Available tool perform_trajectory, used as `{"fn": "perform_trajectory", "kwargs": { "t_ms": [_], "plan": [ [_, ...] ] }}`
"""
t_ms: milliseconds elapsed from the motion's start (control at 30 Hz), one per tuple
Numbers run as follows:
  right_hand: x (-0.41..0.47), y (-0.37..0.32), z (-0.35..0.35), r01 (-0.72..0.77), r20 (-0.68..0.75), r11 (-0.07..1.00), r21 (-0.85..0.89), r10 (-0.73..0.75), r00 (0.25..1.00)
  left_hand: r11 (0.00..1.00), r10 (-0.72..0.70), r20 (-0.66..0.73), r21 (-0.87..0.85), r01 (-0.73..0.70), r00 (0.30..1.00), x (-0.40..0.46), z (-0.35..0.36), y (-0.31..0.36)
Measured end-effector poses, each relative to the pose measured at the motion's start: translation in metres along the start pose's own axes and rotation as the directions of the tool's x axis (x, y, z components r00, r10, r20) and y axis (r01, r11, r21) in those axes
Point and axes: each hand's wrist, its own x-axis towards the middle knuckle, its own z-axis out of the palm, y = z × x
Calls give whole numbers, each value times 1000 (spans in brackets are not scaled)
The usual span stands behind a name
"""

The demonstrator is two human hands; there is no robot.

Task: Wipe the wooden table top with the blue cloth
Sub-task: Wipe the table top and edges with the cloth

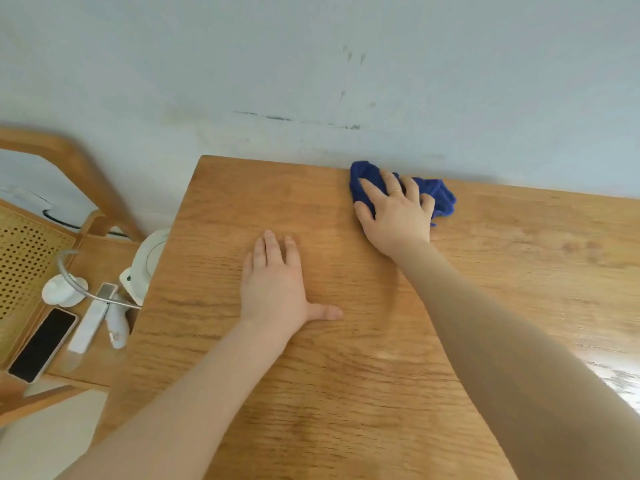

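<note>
Item: rumpled blue cloth (440,195), bunched at the far edge of the light oak wooden counter (519,271), against the pale wall (311,64).
My right hand (398,216): fingers spread flat, pressing down on the cloth; thin ring on one finger.
My left hand (277,285): palm down on bare wood, fingers straight, thumb out, grip holding nothing.
Left of counter: wooden chair with cane back (31,251), carrying a black phone (43,344) and white devices (93,317).
</note>
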Motion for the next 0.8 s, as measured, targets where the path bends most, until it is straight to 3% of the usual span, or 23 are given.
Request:
{"fn": "perform_trajectory", "kwargs": {
  "t_ms": [167,267,500,633,800],
  "plan": [
    [-101,-7,5,161,-75,987,-16,-162,984,998,20,30,66,-22,999,1,-8,4],
    [-108,-1,8,187,-67,982,-2,-187,980,994,26,44,106,-30,999,3,-10,6],
    [-19,7,5,-46,-94,998,47,51,994,989,13,89,144,-26,996,10,-9,8],
    [1,3,2,-76,-88,997,21,77,993,987,6,90,160,-20,996,12,-9,8],
    [-75,-10,6,107,-56,994,-11,-107,993,993,-25,94,115,14,995,8,-13,11]
  ]
}}
